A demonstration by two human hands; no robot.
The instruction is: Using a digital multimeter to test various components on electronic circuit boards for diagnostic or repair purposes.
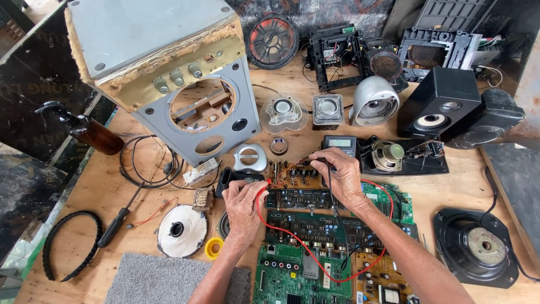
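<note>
1. The left hand (243, 204) is closed in a pinch around the red probe (266, 183), its tip set on the small brown circuit board (293, 174) at that board's left edge.
2. The right hand (339, 171) is curled around the black probe (322, 161), pressing it near the same board's upper right.
3. The red lead (306, 260) and black lead loop back over the stacked green circuit boards (315, 225); the multimeter (340, 144) lies just beyond the brown board, its display facing the person.
4. To probe well, I would hold both tips steady on single solder points, keeping fingers behind the metal.
5. Slack leads should stay apart from the component legs.
6. A gutted speaker cabinet (169, 73), a screwdriver (119, 219) and loose speaker drivers (388, 155) lie around.
</note>
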